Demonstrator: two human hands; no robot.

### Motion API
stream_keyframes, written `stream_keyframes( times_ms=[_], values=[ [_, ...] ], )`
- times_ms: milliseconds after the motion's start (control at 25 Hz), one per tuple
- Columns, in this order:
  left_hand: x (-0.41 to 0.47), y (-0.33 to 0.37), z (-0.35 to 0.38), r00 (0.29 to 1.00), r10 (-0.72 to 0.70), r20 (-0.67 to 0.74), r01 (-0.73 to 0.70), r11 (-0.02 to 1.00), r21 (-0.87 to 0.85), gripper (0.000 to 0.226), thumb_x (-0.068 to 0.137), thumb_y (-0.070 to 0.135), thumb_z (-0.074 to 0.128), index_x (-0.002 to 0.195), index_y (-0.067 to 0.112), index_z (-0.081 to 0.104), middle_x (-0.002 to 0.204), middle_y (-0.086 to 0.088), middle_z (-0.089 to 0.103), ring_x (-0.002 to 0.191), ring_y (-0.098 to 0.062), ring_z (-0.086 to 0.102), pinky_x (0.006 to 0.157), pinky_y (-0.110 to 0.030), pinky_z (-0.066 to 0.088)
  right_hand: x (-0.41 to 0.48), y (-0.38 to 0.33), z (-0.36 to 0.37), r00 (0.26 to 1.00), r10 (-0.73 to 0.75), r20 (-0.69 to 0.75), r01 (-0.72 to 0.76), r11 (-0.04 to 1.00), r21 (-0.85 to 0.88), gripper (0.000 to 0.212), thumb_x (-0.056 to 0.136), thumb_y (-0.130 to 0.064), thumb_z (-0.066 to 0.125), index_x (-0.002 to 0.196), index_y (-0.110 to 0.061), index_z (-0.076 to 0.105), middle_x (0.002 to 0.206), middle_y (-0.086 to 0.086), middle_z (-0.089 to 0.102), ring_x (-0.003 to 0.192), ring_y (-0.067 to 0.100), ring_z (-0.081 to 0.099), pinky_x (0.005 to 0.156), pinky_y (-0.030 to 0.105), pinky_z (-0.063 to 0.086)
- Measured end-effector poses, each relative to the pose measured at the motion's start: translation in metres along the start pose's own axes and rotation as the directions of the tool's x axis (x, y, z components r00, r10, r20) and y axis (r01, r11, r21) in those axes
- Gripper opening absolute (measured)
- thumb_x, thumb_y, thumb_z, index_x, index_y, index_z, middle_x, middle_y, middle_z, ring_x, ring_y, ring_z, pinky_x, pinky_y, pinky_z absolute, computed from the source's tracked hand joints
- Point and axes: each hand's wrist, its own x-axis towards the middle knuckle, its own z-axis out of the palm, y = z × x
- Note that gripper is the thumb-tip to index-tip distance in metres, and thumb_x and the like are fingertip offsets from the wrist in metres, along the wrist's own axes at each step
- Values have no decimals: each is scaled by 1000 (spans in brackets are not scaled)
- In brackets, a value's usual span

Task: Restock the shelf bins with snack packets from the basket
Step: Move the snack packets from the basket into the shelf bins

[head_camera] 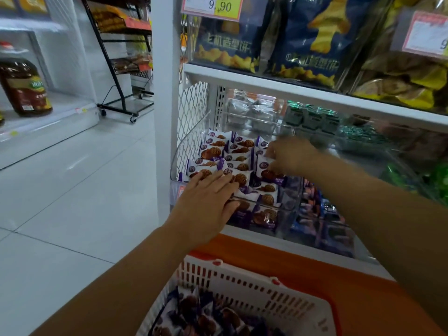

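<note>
Shop aisle, shelf unit and basket, listed left to right.

- Oil bottle [24,87]: brown, yellow label, upright on a low white shelf at the far left.
- Wire rack [118,69]: black, on castors, standing on the pale tiled floor [72,190] behind the bottle's shelf.
- Post [162,93]: white upright forming the left end of the shelf unit.
- Price tag [213,6]: orange-edged, reading 9.90, hung at the top shelf's left.
- Bin [294,195]: clear plastic, leftmost on the middle shelf, beside the mesh end panel.
- Snack packets [232,156]: purple and white, printed with round brown biscuits. They fill the bin in close rows, those at the back upright, those at the front lying flatter.
- Left hand [206,202]: palm down on the front packets, fingers straight and close together, thumb against the bin's front. It holds nothing.
- Right hand [291,155]: reaches over the bin's right side, fingers curled down and pinching the upright packet [263,164] at the right end of the rows. The hand is slightly blurred.
- Basket [254,284]: white slotted plastic, low in the foreground on an orange ledge [339,275], below the bin. More of the same purple packets [201,318] are heaped inside it.
- Blue bags [312,32]: yellow snack shapes printed on them, top shelf.
- Silver packets [252,112] and green packets [312,120]: rear bins of the middle shelf.
- Blue packets [324,226]: the neighbouring bin, right of the biscuit bin.
- Yellow-brown bags [400,81]: top shelf, far right.
</note>
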Motion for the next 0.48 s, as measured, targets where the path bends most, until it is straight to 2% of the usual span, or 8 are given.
stream_keyframes(
  times_ms=[200, 320, 360, 400, 440, 480],
  values=[
    [-2, -7, 3, 998, 41, -36, -43, 999, -31, 51, 102, 49, 24, 150, 34, 25, 160, 10, 20, 149, -10, 6, 121, -37, -3, 22, -8, 14, 988, -65, 142, 83, 989, -122, 42, 89, -39, 65, 125, -18, 62, 127, 4, 58, 114, 25, 54, 96, 42, 48],
    [-6, -7, 2, 999, 31, -40, -31, 999, -20, 52, 101, 51, 25, 150, 35, 24, 161, 8, 18, 150, -13, 2, 122, -41, -3, 16, -9, 12, 992, -39, 119, 58, 985, -163, 45, 91, -44, 61, 131, -24, 57, 131, 2, 58, 117, 24, 54, 95, 38, 48],
    [-8, -6, 1, 999, 22, -43, -24, 999, -26, 53, 101, 50, 26, 151, 34, 22, 161, 7, 16, 150, -13, 0, 122, -42, -2, 9, -10, 9, 999, -10, 33, 13, 996, -88, 45, 92, -44, 59, 133, -25, 55, 131, 2, 58, 117, 24, 54, 95, 37, 48],
    [-11, -5, 0, 998, 19, -67, -22, 999, -36, 53, 101, 49, 28, 152, 33, 22, 162, 7, 15, 150, -14, 0, 122, -42, -2, -2, -12, 6, 992, 36, -124, -27, 997, 74, 42, 94, -42, 56, 133, -25, 54, 129, 3, 60, 115, 23, 55, 92, 35, 49],
    [-17, -2, -2, 993, 21, -119, -28, 998, -57, 52, 102, 47, 32, 151, 30, 26, 160, 6, 20, 150, -14, 5, 122, -40, 1, -21, -17, 7, 946, 118, -303, -24, 954, 297, 37, 96, -37, 54, 131, -26, 55, 123, 2, 62, 110, 20, 56, 88, 33, 51],
    [-26, 2, -3, 980, 21, -197, -39, 995, -87, 50, 101, 43, 36, 148, 27, 33, 157, 4, 30, 148, -15, 15, 121, -37, 7, -47, -25, 11, 858, 227, -460, 55, 851, 522, 30, 97, -32, 53, 127, -26, 57, 114, 0, 63, 101, 14, 57, 81, 27, 52]
  ],
)
